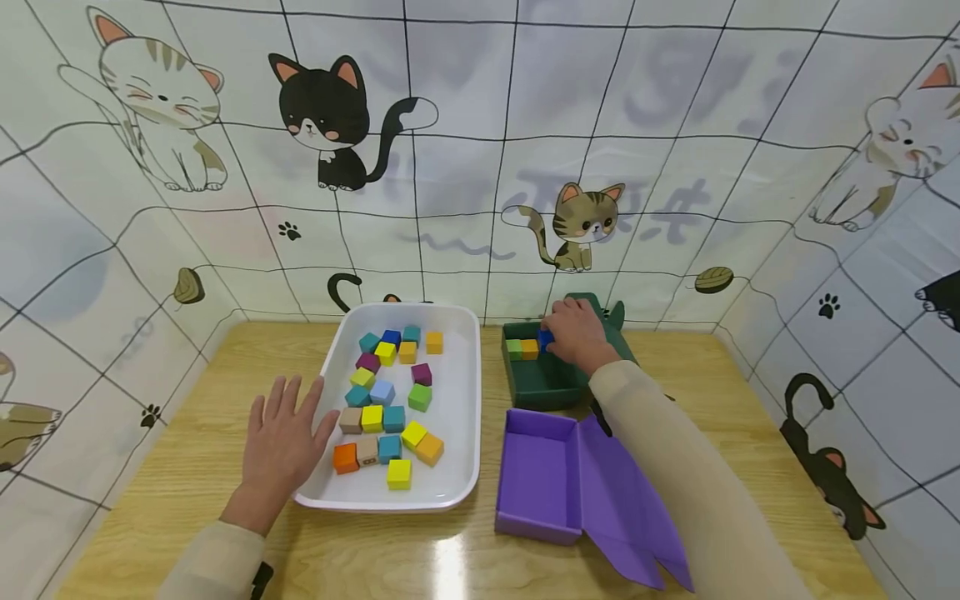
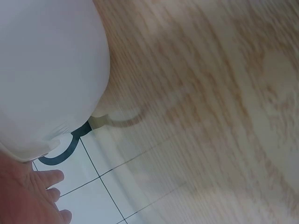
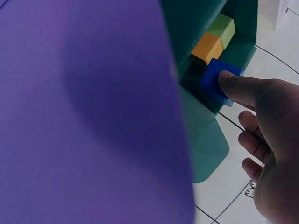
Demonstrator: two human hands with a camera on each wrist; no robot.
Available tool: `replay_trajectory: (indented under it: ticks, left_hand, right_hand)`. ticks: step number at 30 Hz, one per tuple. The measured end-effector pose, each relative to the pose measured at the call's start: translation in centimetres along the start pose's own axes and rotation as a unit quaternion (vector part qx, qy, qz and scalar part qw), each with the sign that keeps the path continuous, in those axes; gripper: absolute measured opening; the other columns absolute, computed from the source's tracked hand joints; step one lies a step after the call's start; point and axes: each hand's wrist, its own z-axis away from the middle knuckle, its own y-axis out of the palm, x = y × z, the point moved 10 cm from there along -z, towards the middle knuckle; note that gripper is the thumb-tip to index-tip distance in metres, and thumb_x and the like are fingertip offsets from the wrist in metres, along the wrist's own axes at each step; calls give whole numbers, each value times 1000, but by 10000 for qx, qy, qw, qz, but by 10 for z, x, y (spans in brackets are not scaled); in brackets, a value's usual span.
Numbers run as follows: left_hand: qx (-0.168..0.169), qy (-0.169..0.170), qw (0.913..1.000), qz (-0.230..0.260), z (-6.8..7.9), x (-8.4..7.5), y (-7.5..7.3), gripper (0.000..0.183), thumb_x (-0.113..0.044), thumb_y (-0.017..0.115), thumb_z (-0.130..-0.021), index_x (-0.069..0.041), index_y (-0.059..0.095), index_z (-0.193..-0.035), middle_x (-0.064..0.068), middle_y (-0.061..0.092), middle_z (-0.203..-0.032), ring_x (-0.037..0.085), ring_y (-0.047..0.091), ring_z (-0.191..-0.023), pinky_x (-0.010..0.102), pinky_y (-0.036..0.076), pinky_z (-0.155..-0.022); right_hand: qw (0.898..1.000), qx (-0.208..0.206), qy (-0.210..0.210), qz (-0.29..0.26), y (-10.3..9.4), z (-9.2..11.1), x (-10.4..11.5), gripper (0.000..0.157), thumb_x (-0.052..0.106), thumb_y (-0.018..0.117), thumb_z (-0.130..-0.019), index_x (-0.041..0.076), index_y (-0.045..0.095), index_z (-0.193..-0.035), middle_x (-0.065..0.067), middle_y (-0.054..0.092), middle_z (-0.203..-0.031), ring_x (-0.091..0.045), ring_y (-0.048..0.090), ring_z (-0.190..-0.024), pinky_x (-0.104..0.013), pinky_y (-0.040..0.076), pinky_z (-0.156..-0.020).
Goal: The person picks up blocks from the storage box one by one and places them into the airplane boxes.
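Observation:
My right hand reaches into the green box and pinches a blue cube between thumb and fingers. Beside that cube in the box sit an orange cube and a light green cube, side by side in a row. At the left rim of the white tray my left hand rests with its fingers straight and spread. Inside the tray lie several coloured cubes, among them a yellow cube and an orange-red cube. In the left wrist view only part of the left hand shows.
An open purple box stands in front of the green one, its lid folded out to the right under my right forearm. The wooden table meets a cat-patterned wall sheet at the back and sides.

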Motion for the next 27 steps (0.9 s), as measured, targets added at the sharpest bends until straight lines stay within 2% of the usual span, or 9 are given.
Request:
replay_trajectory:
  ticks: [15,21,27]
  left_hand:
    - [106,9,9999,-104,-2,-4,-2,63,-44,48,-98,-11,34,-151,26,29,-154,45,16,-145,65,13,-118]
    - [110,9,9999,-85,-2,-3,1,63,-43,48,-99,-12,34,-151,25,28,-154,45,16,-145,65,11,-118]
    - [102,-27,9999,-66,0,-1,0,63,-43,48,-99,-12,34,-151,26,29,-154,45,15,-145,65,11,-118]
  right_hand:
    - [9982,295,-49,526,26,-13,4,26,30,71,-88,18,72,-112,-10,62,-113,-30,52,-109,-50,38,-103]
    - [9978,164,-69,641,35,-15,4,20,26,70,-89,16,73,-106,-9,63,-108,-28,52,-103,-47,40,-98]
    - [9979,98,-14,645,38,-19,6,22,29,72,-88,16,73,-106,-9,63,-108,-28,52,-103,-47,40,-98]
